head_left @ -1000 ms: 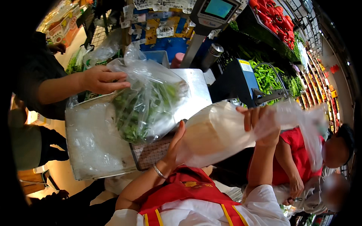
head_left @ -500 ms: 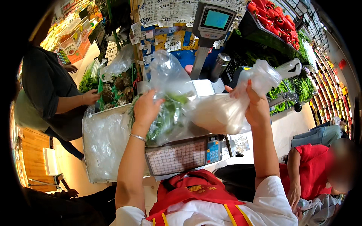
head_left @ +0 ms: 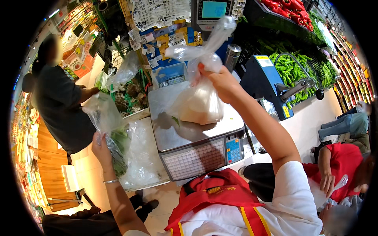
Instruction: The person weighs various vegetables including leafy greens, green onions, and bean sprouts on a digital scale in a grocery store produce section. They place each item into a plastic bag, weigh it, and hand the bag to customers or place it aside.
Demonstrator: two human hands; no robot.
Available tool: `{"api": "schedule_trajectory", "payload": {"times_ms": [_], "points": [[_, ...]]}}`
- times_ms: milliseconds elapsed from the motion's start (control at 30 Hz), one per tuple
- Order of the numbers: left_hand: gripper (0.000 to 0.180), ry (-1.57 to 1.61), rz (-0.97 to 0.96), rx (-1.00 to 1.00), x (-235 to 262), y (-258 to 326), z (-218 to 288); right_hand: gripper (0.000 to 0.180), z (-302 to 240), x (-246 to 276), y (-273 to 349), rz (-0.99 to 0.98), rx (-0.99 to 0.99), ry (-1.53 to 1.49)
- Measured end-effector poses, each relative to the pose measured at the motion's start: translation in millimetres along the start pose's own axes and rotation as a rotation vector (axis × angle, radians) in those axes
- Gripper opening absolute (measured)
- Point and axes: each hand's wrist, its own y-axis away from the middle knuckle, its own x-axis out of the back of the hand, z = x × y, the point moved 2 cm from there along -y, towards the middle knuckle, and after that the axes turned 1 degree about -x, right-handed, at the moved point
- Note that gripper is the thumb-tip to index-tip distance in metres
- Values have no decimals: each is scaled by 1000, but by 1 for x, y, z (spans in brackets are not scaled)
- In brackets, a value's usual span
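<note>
1. Head view looks down on a steel weighing scale (head_left: 173, 135), and every place below is told from it.
2. Right hand (head_left: 220, 80) is closed on the gathered neck of a clear plastic bag with a pale white bulk inside (head_left: 199, 104). The bag hangs over the scale's platter, and its bottom touches or nearly touches the steel; which of the two cannot be told. The knotted top of the bag sticks up above the fist.
3. Left hand (head_left: 101, 145), with a thin bangle (head_left: 111, 181) at the wrist, is out past the left edge of the scale. Its fingers are wrapped round the twisted neck of a second clear bag holding green vegetables (head_left: 112, 133); this bag is off the platter and hangs beside the scale.
4. On the near face of the scale sits a keypad panel (head_left: 197, 159), with a small blue block of buttons at its right end.
5. Behind the scale rises a display screen (head_left: 214, 10) on a post, with a metal flask (head_left: 232, 57) just right of the post.
6. Right of the scale stands a blue machine (head_left: 264, 80), and beyond it bins of green peppers (head_left: 291, 69).
7. Left of the scale a person in a dark top (head_left: 59, 106) stands by heaped clear bags (head_left: 138, 153).
8. Right of the scale and nearer, a person in a red shirt (head_left: 340, 165) crouches low.
</note>
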Motion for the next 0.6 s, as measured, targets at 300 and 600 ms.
{"api": "schedule_trajectory", "payload": {"times_ms": [300,600], "points": [[9,-295,-13,53,-24,78,-58,25,9,2,-3,10,-55,105],[32,-174,-183,252,-61,125,-107,45,4,20,26,-90,149,167]]}}
